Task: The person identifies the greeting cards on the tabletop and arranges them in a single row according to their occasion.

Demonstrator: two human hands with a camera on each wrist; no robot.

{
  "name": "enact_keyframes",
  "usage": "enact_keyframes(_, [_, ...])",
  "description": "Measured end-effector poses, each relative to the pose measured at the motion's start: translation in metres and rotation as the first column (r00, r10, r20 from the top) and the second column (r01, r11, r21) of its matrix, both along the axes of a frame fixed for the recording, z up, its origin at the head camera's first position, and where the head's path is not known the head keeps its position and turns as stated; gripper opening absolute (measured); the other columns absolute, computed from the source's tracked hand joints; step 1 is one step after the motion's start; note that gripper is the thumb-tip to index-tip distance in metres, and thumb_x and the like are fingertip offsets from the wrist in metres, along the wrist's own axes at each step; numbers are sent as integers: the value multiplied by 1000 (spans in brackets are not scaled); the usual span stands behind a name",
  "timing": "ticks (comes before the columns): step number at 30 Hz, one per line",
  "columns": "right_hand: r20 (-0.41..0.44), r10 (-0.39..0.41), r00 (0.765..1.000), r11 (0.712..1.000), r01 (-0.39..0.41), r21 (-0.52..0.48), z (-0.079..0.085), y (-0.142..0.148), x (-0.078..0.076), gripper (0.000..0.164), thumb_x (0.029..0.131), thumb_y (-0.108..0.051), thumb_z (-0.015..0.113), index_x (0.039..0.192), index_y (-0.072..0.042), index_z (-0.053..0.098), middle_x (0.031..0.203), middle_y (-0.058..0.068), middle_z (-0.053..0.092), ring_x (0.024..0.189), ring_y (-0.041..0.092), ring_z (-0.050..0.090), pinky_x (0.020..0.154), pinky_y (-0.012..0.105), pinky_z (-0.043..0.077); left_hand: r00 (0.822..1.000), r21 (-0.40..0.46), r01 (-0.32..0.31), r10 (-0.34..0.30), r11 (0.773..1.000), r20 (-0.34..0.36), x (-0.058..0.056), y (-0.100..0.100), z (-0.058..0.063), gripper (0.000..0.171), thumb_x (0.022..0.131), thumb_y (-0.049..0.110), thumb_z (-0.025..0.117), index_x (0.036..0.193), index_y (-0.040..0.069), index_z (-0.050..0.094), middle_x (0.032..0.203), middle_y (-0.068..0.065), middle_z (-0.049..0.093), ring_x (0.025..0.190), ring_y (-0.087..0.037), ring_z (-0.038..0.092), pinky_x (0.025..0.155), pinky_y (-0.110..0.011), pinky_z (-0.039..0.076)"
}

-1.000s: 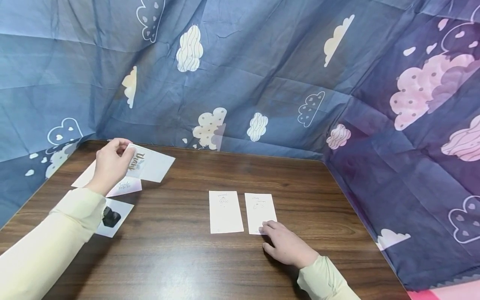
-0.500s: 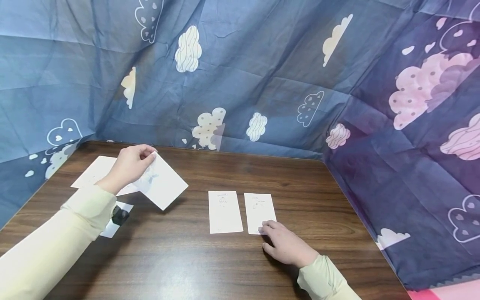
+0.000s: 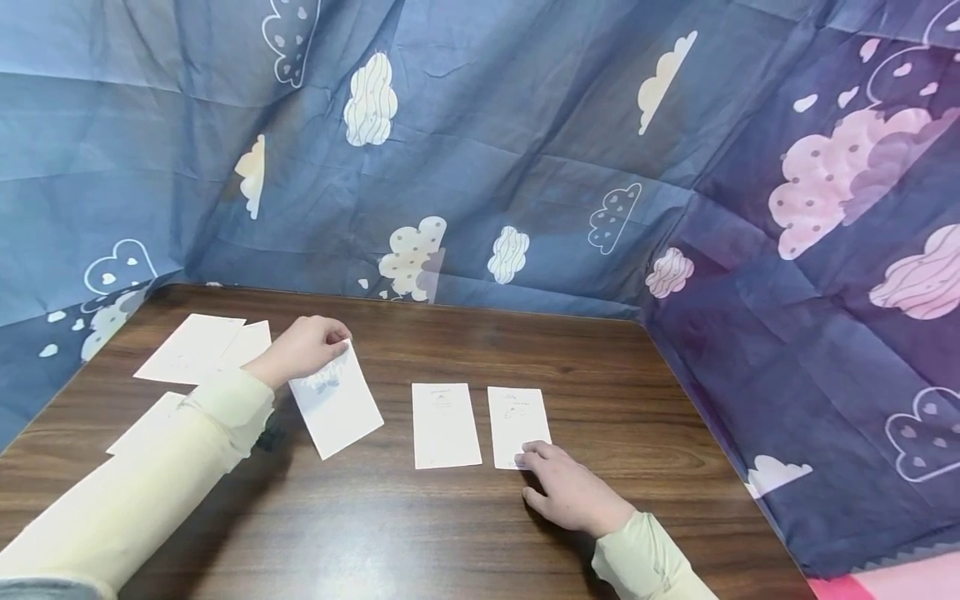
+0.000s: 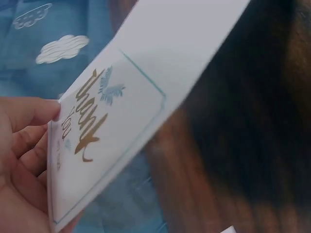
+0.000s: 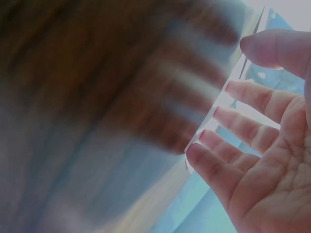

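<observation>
left hand (image 3: 303, 345) pinches a card (image 3: 339, 408) — only the left wrist view shows its gold lettering (image 4: 88, 121).

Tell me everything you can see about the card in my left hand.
The card is white, thin and paper-like. Its left-wrist-view side carries gold script lettering reading "thank you", a blue sprig and a fine teal border line, with a blank area beyond. Your left hand pinches it near its far end. It slants above the table, left of the nearest flat-lying card; whether its near edge touches the wood, I can't tell.
</observation>
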State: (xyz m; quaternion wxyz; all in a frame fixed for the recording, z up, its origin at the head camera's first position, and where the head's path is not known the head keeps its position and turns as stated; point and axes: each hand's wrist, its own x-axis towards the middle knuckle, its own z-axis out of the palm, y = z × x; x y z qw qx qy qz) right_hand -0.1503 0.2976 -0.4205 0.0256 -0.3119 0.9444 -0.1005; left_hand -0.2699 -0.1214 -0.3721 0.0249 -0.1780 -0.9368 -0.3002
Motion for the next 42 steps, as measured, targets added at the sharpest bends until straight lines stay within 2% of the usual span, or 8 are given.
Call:
enact_keyframes(8, [5, -3, 1000, 1000, 3, -6, -1, 1, 1, 35, 93, -11, 70, 124, 3, 66, 131, 22, 60, 121, 39, 60, 102, 54, 48, 996, -41, 80, -78, 996, 33, -3, 11, -27, 25, 102, 4, 57, 118, -11, 68, 110, -25, 71, 106, -42, 68, 94, -56, 53])
enact_keyframes(15, [2, -10, 1000, 1000, 10, -1, 0, 3, 1, 35, 93, -11, 70, 124, 3, 66, 131, 22, 60, 121, 38, 60, 102, 54, 48, 992, -35, 111, -109, 993, 58, -4, 27, -40, 23, 99, 2, 60, 117, -10, 68, 112, -24, 71, 107, -40, 68, 97, -55, 52])
enact_keyframes(19, [2, -3, 1000, 1000, 3, -3, 2, 2, 2, 35, 93, -11, 70, 124, 3, 65, 130, 22, 60, 121, 39, 60, 101, 54, 48, 989, -37, 107, -103, 994, 105, -3, 33, -45, 26, 99, 2, 61, 123, -8, 65, 115, -24, 70, 110, -39, 67, 98, -52, 52])
enact_keyframes(22, [9, -2, 1000, 1000, 2, -2, 3, 2, 2, 35, 93, -11, 71, 124, 3, 65, 131, 22, 60, 120, 39, 60, 101, 54, 48, 988, -52, 105, -99, 993, 117, 3, 34, -45, 31, 100, 4, 63, 128, -8, 61, 120, -24, 68, 115, -40, 65, 101, -52, 50])
enact_keyframes(28, [21, -3, 1000, 1000, 3, 2, 3, 2, 1, 36, 93, -12, 71, 125, 3, 65, 132, 23, 59, 122, 40, 59, 101, 55, 48, 991, -230, 123, -105, 965, 88, 30, 31, -39, 50, 94, 26, 75, 131, -4, 61, 130, -28, 58, 121, -49, 56, 96, -67, 47])
enact_keyframes(33, [17, -12, 1000, 1000, 12, -2, 2, 1, 1, 36, 93, -11, 71, 125, 3, 65, 132, 23, 58, 122, 40, 59, 101, 55, 48, 975, -305, 193, -148, 933, 167, 49, 29, -40, 62, 85, 37, 83, 131, 1, 63, 128, -25, 57, 119, -47, 53, 95, -65, 46])
enact_keyframes(37, [17, -19, 1000, 1000, 19, 2, 0, 1, 1, 36, 93, -11, 71, 125, 3, 65, 133, 23, 58, 123, 41, 58, 102, 55, 48, 969, -317, 228, -182, 921, 168, 56, 34, -40, 64, 79, 36, 88, 129, 3, 65, 124, -20, 57, 115, -41, 53, 92, -61, 47])
enact_keyframes(42, [17, -26, 1000, 1000, 26, 9, 0, 0, 2, 36, 93, -11, 71, 125, 3, 65, 133, 24, 59, 123, 41, 58, 102, 56, 48, 968, -307, 240, -201, 921, 152, 57, 42, -41, 66, 77, 35, 90, 129, 3, 65, 122, -17, 56, 114, -38, 52, 91, -59, 46])
